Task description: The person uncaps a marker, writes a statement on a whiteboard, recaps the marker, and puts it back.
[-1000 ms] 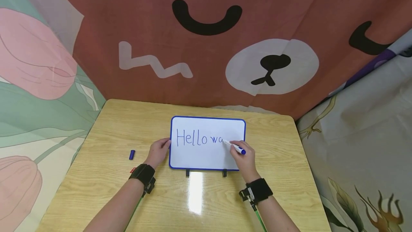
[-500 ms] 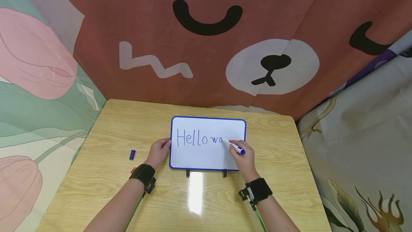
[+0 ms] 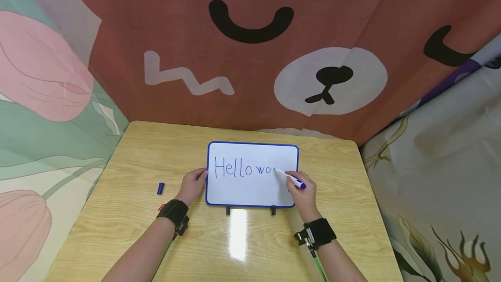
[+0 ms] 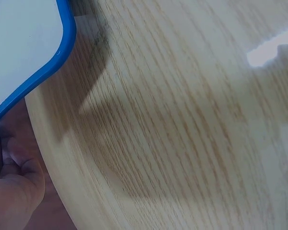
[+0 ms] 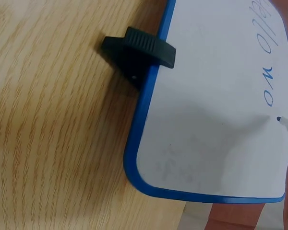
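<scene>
A small whiteboard (image 3: 242, 193) with a blue frame stands on the table, bearing the blue handwriting "Hello wo". At its left edge, my left hand (image 3: 192, 185) holds the frame with its fingertips; in the left wrist view, curled fingers of that hand (image 4: 17, 191) show by the blue rim. My right hand (image 3: 304, 193) pinches a white marker (image 3: 287, 177) with a blue end, its tip at the board just right of the "o". The right wrist view shows the marker's dark tip (image 5: 279, 119) close over the white surface, its shadow falling across the board.
A blue marker cap (image 3: 161, 188) lies on the wooden table (image 3: 129, 160), left of my left hand. Two black feet (image 3: 228, 210) support the board's lower edge; one black foot (image 5: 146, 48) shows large in the right wrist view. Patterned curtains (image 3: 250, 77) hang around the table.
My right hand has moved slightly right with the marker. The second "o" now shows as a closed letter, and the marker tip is past it. My left hand stays in place.
</scene>
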`<state>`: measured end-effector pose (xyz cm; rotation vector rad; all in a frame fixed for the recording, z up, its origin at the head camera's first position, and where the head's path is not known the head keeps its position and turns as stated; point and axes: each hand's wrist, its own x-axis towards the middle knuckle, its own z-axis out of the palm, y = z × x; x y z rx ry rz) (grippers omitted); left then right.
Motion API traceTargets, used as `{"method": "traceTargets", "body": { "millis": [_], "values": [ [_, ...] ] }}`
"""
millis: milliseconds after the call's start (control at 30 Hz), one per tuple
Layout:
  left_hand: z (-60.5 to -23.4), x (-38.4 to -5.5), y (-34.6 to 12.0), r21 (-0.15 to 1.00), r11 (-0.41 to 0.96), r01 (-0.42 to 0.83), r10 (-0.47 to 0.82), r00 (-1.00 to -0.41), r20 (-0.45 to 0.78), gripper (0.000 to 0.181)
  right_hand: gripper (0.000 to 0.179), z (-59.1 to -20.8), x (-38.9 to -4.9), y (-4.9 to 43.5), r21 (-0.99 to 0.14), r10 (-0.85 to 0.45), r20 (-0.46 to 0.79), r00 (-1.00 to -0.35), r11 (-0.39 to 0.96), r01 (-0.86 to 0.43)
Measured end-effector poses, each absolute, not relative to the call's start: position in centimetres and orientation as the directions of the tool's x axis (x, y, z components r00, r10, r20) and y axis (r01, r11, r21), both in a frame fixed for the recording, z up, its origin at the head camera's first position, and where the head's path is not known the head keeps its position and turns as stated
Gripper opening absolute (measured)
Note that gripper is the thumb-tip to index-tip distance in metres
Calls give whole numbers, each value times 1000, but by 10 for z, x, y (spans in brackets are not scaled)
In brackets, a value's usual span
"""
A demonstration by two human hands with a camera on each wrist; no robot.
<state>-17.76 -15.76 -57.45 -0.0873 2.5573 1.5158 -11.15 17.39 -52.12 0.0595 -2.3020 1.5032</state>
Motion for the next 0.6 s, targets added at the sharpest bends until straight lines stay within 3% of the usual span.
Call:
{"method": "traceTargets", "body": {
  "millis": [200, 600],
  "values": [
    [-575, -178, -157, 866, 481, -140, 34, -983, -178, 38, 17, -520, -112, 172, -887, 158, 283, -946, 418, -196],
    [-575, -179, -158, 865, 481, -140, 34, -983, -178, 38, 15, -519, -112, 167, -836, 137, 343, -929, 495, -236]
  ]
}}
